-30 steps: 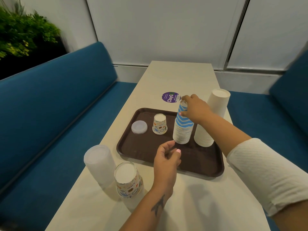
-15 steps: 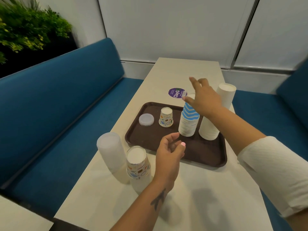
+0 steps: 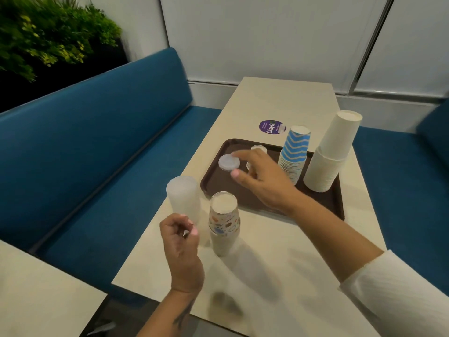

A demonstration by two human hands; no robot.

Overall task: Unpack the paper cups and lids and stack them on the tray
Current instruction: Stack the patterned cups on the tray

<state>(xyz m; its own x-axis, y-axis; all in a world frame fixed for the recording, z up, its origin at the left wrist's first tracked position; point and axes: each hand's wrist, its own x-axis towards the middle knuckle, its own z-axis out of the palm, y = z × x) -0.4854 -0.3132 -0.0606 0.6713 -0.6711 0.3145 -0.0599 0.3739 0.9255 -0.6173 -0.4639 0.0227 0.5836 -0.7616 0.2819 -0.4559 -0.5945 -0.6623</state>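
The right hand (image 3: 263, 181) reaches forward, arm extended in a white sleeve (image 3: 398, 290), fingers spread and relaxed. The left hand (image 3: 181, 249) hovers nearer, fingers loosely curled, holding nothing.

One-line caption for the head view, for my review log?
Right hand reaches over the brown tray toward a lid, beside blue-striped cups and white cups; left hand hovers near sleeved stacks.
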